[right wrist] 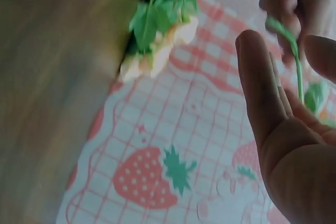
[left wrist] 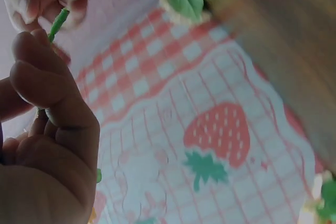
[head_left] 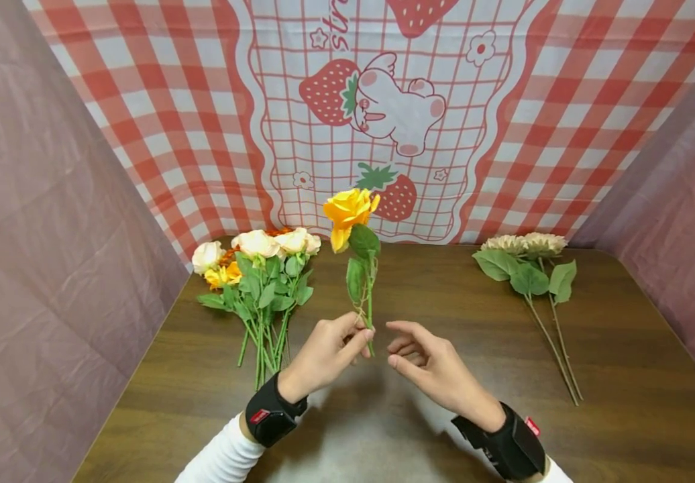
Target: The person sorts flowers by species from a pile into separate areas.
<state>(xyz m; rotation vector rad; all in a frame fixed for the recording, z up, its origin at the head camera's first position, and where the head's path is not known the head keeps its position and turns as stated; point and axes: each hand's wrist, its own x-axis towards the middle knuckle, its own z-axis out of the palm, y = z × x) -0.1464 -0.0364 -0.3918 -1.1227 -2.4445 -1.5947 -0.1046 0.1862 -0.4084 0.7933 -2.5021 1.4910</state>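
A yellow artificial rose stands upright over the middle of the table, its green stem pinched near the lower end by my left hand. In the left wrist view the green stem end pokes out past the thumb and fingertips. My right hand is just to the right of the stem, apart from it, with loosely bent fingers and nothing held. The right wrist view shows the stem beyond the right fingers.
A bunch of cream and orange-yellow roses with green stems lies at the table's left. Pale flowers with two long stems lie at the right. Behind the wooden table hangs a red-and-white checked cloth with strawberries.
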